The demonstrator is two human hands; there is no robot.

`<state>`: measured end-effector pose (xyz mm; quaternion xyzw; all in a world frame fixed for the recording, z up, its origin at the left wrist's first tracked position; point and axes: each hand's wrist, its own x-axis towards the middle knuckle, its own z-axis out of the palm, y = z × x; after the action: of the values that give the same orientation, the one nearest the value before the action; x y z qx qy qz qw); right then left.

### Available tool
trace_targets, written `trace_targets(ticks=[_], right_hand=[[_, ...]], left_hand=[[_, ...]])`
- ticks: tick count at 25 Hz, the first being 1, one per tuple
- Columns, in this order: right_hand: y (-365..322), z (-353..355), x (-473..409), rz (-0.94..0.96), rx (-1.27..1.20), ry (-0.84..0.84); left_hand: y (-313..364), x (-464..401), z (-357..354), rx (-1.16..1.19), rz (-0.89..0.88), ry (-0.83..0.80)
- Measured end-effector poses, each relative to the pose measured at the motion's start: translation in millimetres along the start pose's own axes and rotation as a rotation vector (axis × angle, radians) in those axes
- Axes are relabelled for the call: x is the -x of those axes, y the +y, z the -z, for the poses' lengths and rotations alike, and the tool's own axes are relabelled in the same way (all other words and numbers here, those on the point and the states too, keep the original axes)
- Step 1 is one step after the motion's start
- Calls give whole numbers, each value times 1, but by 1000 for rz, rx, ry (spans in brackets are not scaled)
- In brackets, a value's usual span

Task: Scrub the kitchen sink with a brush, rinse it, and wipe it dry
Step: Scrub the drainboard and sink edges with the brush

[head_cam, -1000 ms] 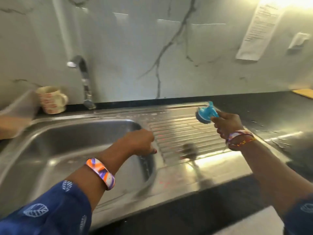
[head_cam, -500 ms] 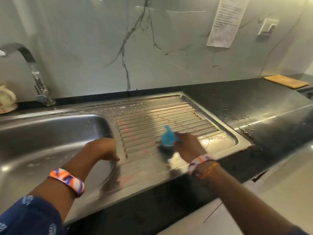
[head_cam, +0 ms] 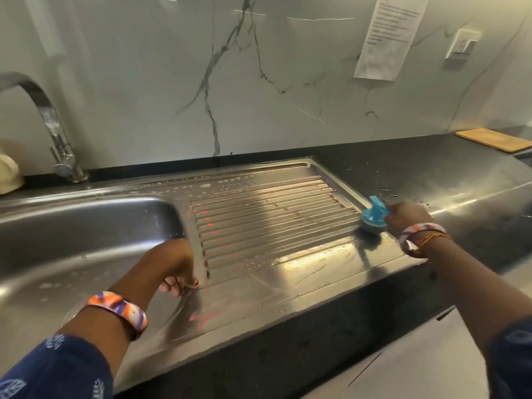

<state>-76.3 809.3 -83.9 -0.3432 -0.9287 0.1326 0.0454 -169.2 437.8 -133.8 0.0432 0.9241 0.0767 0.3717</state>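
The brush [head_cam: 373, 218], blue-handled with its bristle head down, sits on the sink [head_cam: 288, 272] at the far right end of the ribbed drainboard, just ahead of the knuckles of the right hand [head_cam: 408, 218], whose fingers are curled round the handle. The left hand [head_cam: 175, 266] braces on the ridge between basin and drainboard, fingers bent over the edge and holding nothing. Soap droplets dot the steel beyond the ribs; the tap [head_cam: 49, 122] stands well to the left of the left hand, and wet black counter lies to the right of the right hand. To scrub well, keep the bristles flat, stroke along the grooves rather than across them, and work the raised border, where residue probably collects. Hold the left-hand brace for steady pressure. Compared with half a second ago, the brush has travelled from the near middle of the ribs outward to their right end; the left hand has kept its place on the ridge.
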Motion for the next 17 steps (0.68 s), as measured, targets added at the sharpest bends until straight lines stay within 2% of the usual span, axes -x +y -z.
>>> trace_targets(ticks=[1,3,7,9,11,14,17], right_hand=[[1,1,-4,-35,-36,5],[-21,-5,12,38,-83,-33],[-101,-44,96,436,-221,-217],[-136,-62,138,629,-229,-241],[-142,-72,150,726,-216,-244],[-105,-66,117,661,-246,-243],[-43,-32,41,386,-125,-139]], left_hand=[[1,-2,1,-10,7,-21],[1,-5,4,-15,33,-75],[2,-9,12,-1,59,-155],[1,-11,14,12,69,-166],[-1,-15,13,35,76,-164],[-8,-22,12,94,86,-164],[-8,-24,13,71,92,-194]])
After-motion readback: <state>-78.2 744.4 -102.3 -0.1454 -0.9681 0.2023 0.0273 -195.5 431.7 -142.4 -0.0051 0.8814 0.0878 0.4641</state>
